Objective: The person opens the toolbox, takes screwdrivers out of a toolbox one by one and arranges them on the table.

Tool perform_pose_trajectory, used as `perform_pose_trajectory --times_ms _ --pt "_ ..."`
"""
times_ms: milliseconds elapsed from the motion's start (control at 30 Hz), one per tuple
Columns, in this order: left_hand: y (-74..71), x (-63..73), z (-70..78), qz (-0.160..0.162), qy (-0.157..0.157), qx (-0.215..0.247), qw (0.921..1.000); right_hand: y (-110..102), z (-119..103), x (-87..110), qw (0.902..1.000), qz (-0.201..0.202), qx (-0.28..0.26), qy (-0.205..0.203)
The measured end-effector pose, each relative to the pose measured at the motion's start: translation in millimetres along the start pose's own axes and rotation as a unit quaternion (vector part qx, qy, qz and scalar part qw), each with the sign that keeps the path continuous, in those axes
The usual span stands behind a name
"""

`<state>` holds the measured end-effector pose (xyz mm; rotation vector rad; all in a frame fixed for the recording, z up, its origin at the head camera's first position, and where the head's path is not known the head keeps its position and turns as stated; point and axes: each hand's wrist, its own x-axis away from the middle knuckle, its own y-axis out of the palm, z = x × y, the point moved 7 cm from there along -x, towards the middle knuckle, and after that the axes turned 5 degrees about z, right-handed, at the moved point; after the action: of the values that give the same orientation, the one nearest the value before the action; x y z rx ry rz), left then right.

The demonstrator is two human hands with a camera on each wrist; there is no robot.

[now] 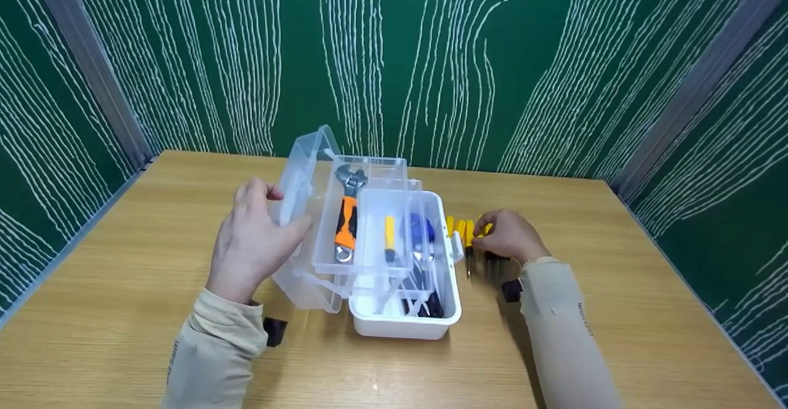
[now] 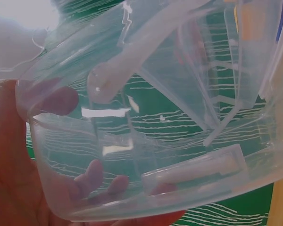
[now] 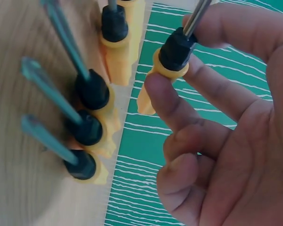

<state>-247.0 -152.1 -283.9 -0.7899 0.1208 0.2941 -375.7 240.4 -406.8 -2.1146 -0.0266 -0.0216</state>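
My left hand [image 1: 252, 233] holds the hinged clear lid [image 1: 301, 166] of a white toolbox [image 1: 400, 329], thumb on one side and fingertips [image 2: 95, 174] showing through the plastic. The lid stands raised at the box's left. On the right, my right hand [image 1: 511, 236] pinches a screwdriver [image 3: 174, 52] with a yellow handle and black collar, gripping it near the collar. Beside it, several similar screwdrivers [image 3: 92, 89] lie in a row on the table. A clear tray [image 1: 363, 268] of the box carries an orange-and-black adjustable wrench [image 1: 346, 221]; a short yellow-handled tool [image 1: 389, 230] shows nearby.
Inside the white base, a blue item [image 1: 422, 229] and black-handled tools [image 1: 434, 307] show partly behind clear plastic. The box stands mid-way on a wooden table [image 1: 246, 378]. Green panels with white lines [image 1: 425, 58] rise behind and at both sides.
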Motion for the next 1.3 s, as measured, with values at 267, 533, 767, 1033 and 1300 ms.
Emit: perform_pose_trajectory --times_ms 267,533,767,1033,1300 --pt "-0.5 -0.3 1.3 0.008 0.014 -0.004 0.9999 6 3 -1.5 0.9998 -0.008 0.014 -0.006" --pt "-0.7 -0.8 0.5 0.011 0.011 -0.002 0.9999 12 6 -0.8 0.9995 -0.026 0.005 0.018" --pt "-0.9 -1.4 0.8 0.008 0.006 -0.007 0.9999 16 5 -0.5 0.9987 -0.040 0.015 0.027" --pt "-0.8 -0.3 1.2 0.001 0.009 -0.011 0.9999 17 3 -0.1 0.9985 -0.041 0.031 0.020" --pt "0.9 1.2 3.1 -0.018 0.038 -0.036 0.9985 16 -2 -0.3 0.9984 -0.024 0.050 0.003"
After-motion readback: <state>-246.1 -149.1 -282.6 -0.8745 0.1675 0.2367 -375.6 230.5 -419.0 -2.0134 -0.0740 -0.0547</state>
